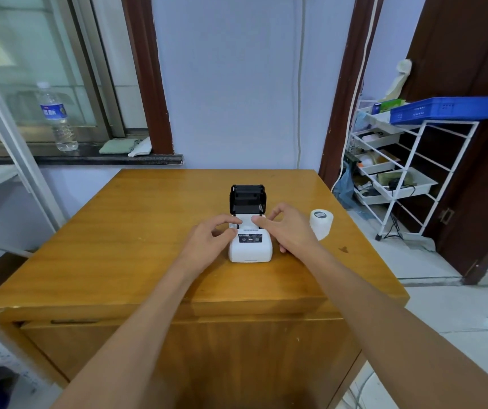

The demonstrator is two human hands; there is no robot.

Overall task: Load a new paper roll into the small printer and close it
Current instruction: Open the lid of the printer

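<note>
Wooden table (136, 231) bears printer (250, 246); both hands (210, 240) seemingly pinch its paper.

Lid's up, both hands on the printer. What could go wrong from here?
1. A paper roll stands on the table beside the right hand, apart from the printer. Closing the lid now might shut it without that roll.
2. Fingertips of both hands sit at the compartment mouth, under the raised lid; the left hand or the right could get pinched.
3. The right hand could knock the roll over.
</note>
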